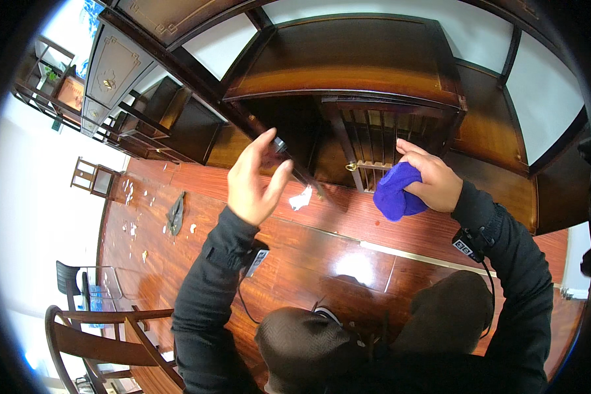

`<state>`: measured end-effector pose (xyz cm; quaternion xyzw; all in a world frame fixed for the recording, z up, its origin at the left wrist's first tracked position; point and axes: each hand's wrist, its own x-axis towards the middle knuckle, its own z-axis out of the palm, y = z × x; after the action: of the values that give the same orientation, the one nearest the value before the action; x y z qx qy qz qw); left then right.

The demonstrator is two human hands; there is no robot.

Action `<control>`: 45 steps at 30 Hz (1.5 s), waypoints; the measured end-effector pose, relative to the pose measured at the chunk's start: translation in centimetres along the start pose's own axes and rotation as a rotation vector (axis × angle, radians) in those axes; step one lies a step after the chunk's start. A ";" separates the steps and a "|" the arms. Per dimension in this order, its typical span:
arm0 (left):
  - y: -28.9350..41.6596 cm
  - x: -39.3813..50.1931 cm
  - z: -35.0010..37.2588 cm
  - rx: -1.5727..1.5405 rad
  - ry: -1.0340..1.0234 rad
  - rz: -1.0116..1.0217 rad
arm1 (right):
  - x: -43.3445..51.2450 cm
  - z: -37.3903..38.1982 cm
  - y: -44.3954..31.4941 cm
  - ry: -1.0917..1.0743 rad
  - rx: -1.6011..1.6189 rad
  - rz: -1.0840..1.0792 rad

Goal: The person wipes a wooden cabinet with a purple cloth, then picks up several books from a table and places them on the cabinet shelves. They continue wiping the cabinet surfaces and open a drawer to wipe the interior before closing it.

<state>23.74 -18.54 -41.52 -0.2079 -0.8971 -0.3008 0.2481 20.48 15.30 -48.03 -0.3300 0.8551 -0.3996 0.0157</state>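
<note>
My right hand [431,180] is closed around a bunched purple cloth [399,192], in front of a small barred wooden cabinet door [369,138] with a brass ring pull [351,167]. My left hand [258,180] is raised, its thumb and fingers apart, with nothing plainly held. It is beside the open cabinet compartment [288,113] of the dark wooden shelf unit. A small dark object with a shiny face [279,144] shows by the left fingertips; whether the hand touches it, I cannot tell. A dark, blurred panel edge [310,182] runs down to the right from there.
A crumpled white scrap [301,198] lies on the reddish wooden floor near the cabinet. Farther left are a dark cloth-like piece [176,214] and several pale scraps. A wooden armchair [108,347] stands at lower left. The shelf unit's dark top [349,49] projects above the compartments.
</note>
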 end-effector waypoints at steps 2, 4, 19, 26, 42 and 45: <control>0.3 1.7 1.8 -0.060 -0.022 0.006 | 0.1 -0.1 0.1 -0.016 -0.014 -0.012; 0.5 2.9 3.5 -0.169 0.007 -0.001 | 0.2 -0.3 0.1 0.005 0.019 -0.024; 0.4 7.8 5.0 0.213 0.118 0.007 | 0.5 -0.8 0.5 -0.010 0.107 -0.056; -0.1 8.3 5.1 0.238 0.094 0.039 | 0.0 -0.1 1.1 -0.052 0.085 -0.081; -1.6 3.1 7.1 0.088 -0.033 -0.187 | -0.3 0.4 0.4 -0.050 0.027 -0.051; -1.1 2.9 7.2 0.078 -0.063 -0.185 | -0.3 0.3 0.3 -0.069 0.034 -0.049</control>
<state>18.56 -14.09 -45.39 -0.1238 -0.9308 -0.2807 0.1987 20.61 15.40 -48.53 -0.3642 0.8387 -0.4027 0.0412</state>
